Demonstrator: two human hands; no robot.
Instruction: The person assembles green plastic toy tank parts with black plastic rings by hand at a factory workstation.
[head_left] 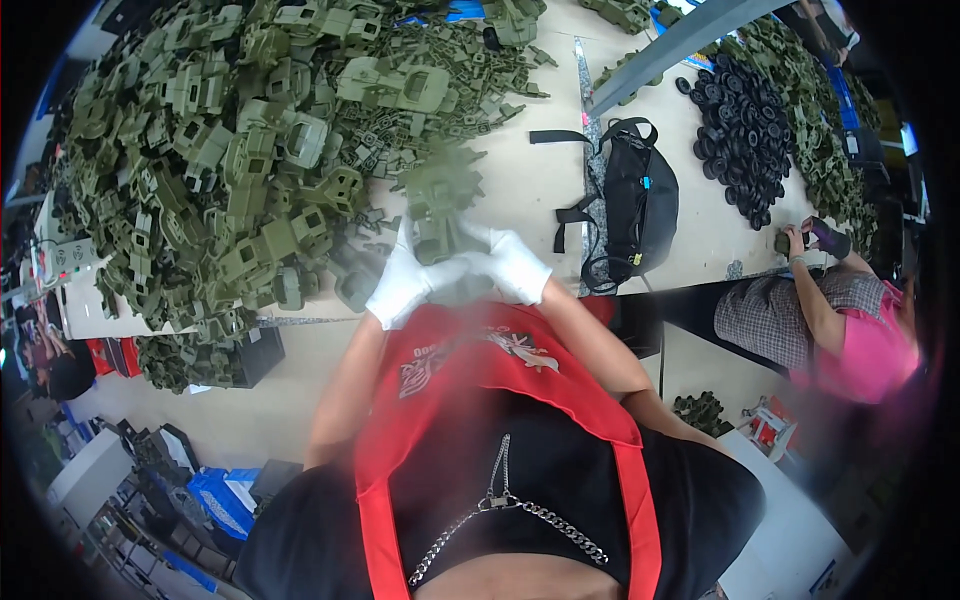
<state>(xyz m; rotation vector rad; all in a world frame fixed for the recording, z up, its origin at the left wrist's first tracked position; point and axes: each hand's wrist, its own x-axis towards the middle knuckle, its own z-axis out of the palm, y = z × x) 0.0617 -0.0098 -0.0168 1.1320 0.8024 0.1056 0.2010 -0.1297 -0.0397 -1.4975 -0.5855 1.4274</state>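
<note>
Held part: I see a green plastic part (pixel 440 205), blurred, raised above the worktop (pixel 530 180) between both gloved hands, in front of the chest. I judge it is lifted clear of the pile so both hands can work on it at once.
Left hand: the left hand (pixel 403 283), in a white glove, has its fingers closed on the lower left of the part; the exact pinch is smeared by blur.
Right hand: the right hand (pixel 515 262), also white-gloved, closes on the lower right side, just beside the left, the fingertips of both nearly meeting under the part.
Pile: a big heap of green plastic parts (pixel 240 150) covers the left of the worktop, within easy reach of the left hand, likely the stock close at hand.
Apron: a red apron (pixel 480 370) hangs directly below the hands.
Bag: a black waist bag (pixel 635 205) lies to the right, apart from the green heap, its straps trailing over the worktop.
Black wheels: a heap of black round parts (pixel 745 130) lies further right, kept apart from the green ones.
Co-worker: another person (pixel 850 320) in pink sits at the right edge, hands on a small item I cannot identify.
</note>
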